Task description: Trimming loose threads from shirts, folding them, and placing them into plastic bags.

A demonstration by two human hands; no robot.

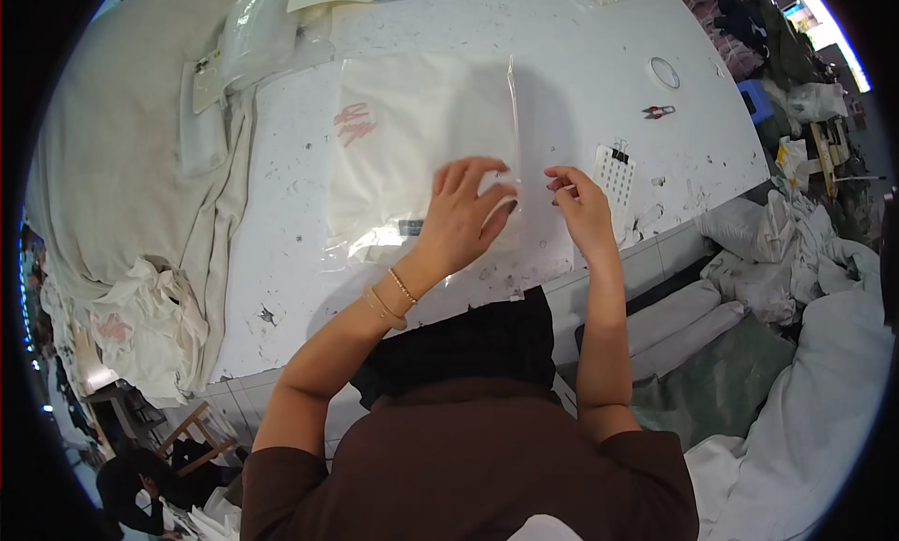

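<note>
A folded off-white garment with red lettering on it lies flat inside a clear plastic bag on the white table. My left hand reaches over the bag's lower right part, fingers bent and spread. A small dark spot shows at its thumb tip; I cannot make out what it is. Just past the bag's right edge is my right hand, its fingers loosely curved with a gap to the thumb. Nothing shows between them. Beside this hand lies a white card of small dots with a black binder clip.
A roll of tape and red-handled thread snips lie at the far right of the table. Beige fabric covers its left side, with a crumpled white garment in front. Plastic bags lie behind. Fabric piles stand to the right.
</note>
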